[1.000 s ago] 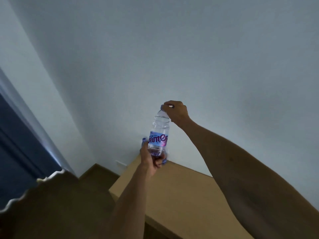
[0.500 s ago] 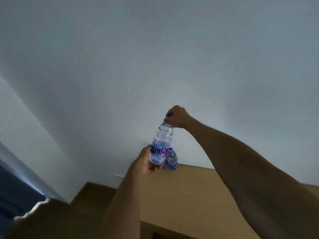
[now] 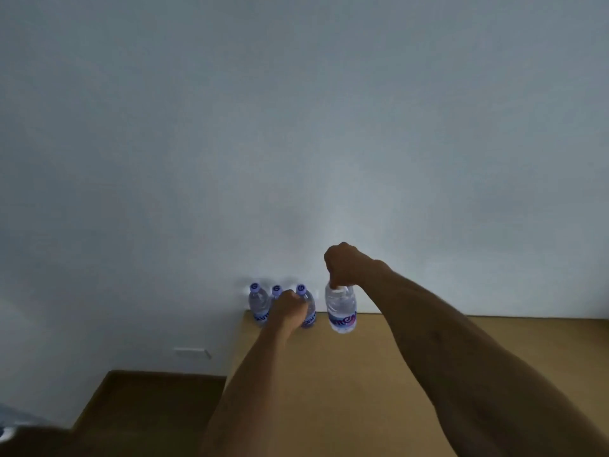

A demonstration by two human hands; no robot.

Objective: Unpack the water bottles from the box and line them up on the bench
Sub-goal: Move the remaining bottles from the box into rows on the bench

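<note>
Both hands have come down toward the far edge of the bench (image 3: 379,374) since half a second ago, and my left hand (image 3: 288,308) has let go of the bottle it was steadying. My right hand (image 3: 342,265) now carries that bottle (image 3: 341,311) alone, fingers curled over its cap from above, so the bottle hangs upright below the hand with its base at or just above the bench top; I cannot tell whether it touches. My left hand sits to the left of it as a loose fist, and I cannot tell whether it is holding anything. Behind and around that left hand three bottles stand in a row against the wall (image 3: 296,143): the leftmost bottle (image 3: 256,303) just left of the hand, the middle bottle (image 3: 276,290) mostly hidden behind it with only its blue cap showing, and the third bottle (image 3: 308,308) just right of it, close beside the carried bottle. Down to the left of my left forearm lies the floor (image 3: 148,400).
</note>
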